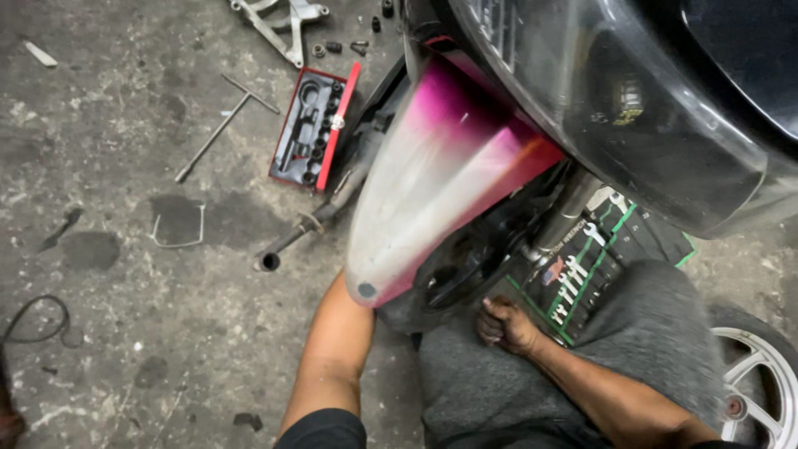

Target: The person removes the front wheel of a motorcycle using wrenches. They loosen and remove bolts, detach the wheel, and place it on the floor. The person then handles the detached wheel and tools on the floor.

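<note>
A glossy front fender [432, 183], fading from magenta at the far end to pale grey-white at its rounded near tip, slopes over the dark wheel [453, 274] of a black-bodied scooter [632, 91] on a stained, rough concrete floor [125, 274]. The person's right hand [507, 326] is curled into a tight fist, knuckles up, just near of the wheel and the shiny metal fork leg [565, 218]; what it grips, if anything, cannot be made out. The left hand is hidden under the fender tip, only the bare left forearm [337, 341] showing, so its grip cannot be told. The fist lies beside a black pouch of spanners [594, 262] edged in green, spread across grey cloth at the right. Farther left on the floor sit an open red-and-black socket case [314, 129], a thin T-handled wrench [223, 125] and a dark tubular pipe [299, 233]. A spoked alloy wheel [761, 374] shows at the near right corner.
</note>
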